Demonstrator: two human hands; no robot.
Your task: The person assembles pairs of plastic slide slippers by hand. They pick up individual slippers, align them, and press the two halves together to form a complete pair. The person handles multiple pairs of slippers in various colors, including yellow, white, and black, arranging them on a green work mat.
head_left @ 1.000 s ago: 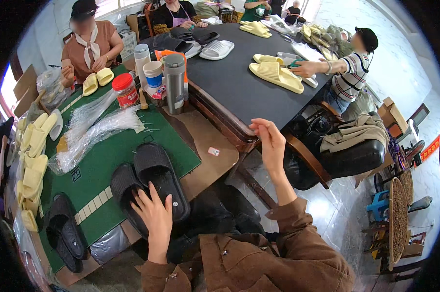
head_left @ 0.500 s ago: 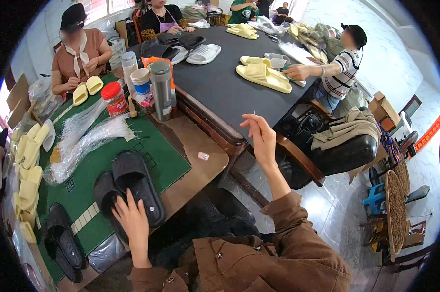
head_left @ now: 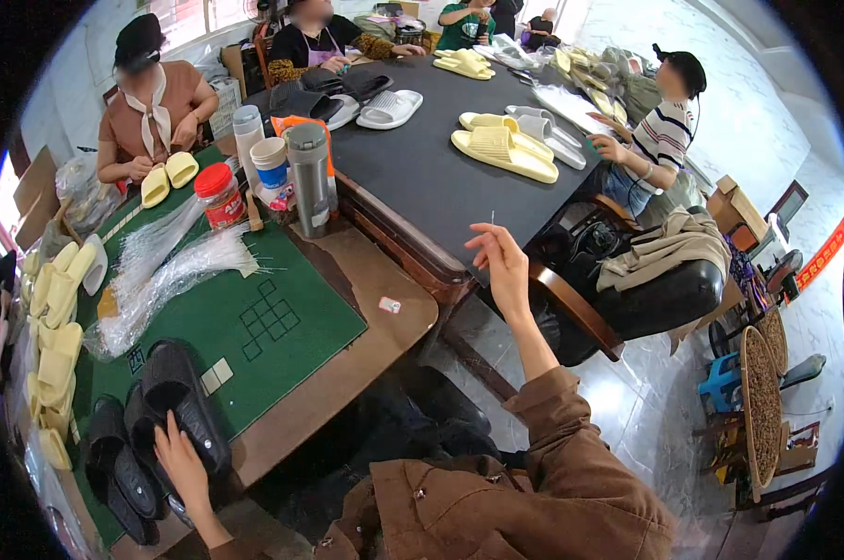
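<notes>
My left hand (head_left: 184, 467) lies with fingers stretched over a pair of black slide slippers (head_left: 181, 387) at the near left of the green mat (head_left: 314, 294). Its fingertips touch the right slipper, and part of the left one is hidden beneath it. Just left of them rests another pair of black slippers (head_left: 114, 457). Raised beside the dark table's near corner, my right hand (head_left: 501, 266) is pinched closed, with a thin pale strand (head_left: 493, 217) sticking up from its fingers. Bundles of clear plastic strands (head_left: 174, 280) lie on the mat.
Pale yellow slippers (head_left: 58, 350) line the mat's left edge. A steel tumbler (head_left: 308, 177), a paper cup (head_left: 270, 162) and a red-lidded jar (head_left: 219, 196) stand at its far end. More slippers (head_left: 506, 149) lie on the dark table (head_left: 403, 159), with several people around. A black armchair (head_left: 664, 289) stands at right.
My left hand has slid the black slippers left, beside the other pair, uncovering the mat's printed squares. The person at right has drawn a hand back from the table's slippers. My right hand barely moved.
</notes>
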